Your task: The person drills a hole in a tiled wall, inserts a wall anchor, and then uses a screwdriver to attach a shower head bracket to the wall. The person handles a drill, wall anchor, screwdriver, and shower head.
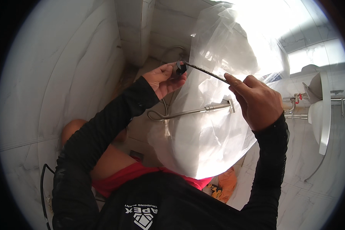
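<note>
Both hands busy: L hand (165, 79) pinches blk fitting (181, 68), R hand (258, 101) grips thin dk rod (207, 72), so brace L & work rod gently.

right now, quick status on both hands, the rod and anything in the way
Left hand holding small black piece. Right hand gripping thin dark rod, far end at that piece. Translucent plastic sheeting spread behind both.

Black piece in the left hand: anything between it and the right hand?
Only the thin dark rod, running from the right hand toward the black piece; nothing else visible. The plastic sheet lies beyond.
</note>
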`<action>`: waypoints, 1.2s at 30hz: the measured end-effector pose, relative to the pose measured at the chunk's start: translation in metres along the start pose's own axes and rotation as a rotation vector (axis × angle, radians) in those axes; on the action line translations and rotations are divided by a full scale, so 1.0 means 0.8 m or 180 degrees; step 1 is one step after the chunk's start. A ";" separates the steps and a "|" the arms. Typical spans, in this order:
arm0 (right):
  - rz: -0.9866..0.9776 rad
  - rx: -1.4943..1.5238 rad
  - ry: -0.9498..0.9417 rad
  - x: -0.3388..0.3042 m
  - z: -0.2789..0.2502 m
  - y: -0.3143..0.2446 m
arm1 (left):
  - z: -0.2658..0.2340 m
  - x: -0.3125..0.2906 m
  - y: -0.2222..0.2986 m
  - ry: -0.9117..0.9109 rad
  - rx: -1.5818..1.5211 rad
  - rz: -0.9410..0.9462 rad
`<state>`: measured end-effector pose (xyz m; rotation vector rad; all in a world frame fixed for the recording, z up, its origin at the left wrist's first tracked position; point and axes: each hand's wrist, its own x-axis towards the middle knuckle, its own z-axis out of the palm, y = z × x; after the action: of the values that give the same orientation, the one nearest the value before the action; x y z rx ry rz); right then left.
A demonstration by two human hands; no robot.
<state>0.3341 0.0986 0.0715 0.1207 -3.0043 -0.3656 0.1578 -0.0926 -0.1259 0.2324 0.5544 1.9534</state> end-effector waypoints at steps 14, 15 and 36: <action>-0.0546 -0.1324 -0.0269 0.054 -0.036 -0.041 | -0.003 -0.005 -0.004 0.0032 0.0402 -0.0287; -0.0547 -0.1295 -0.0240 0.055 -0.036 -0.042 | -0.004 -0.004 -0.004 0.0004 0.0390 -0.0301; -0.0286 -0.0613 -0.0641 0.093 0.050 -0.063 | -0.016 0.037 -0.013 0.1971 0.1285 -0.0143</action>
<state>0.2586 0.0523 0.0285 0.2141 -3.1449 -0.7143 0.1480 -0.0662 -0.1442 -0.1467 1.3481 1.8396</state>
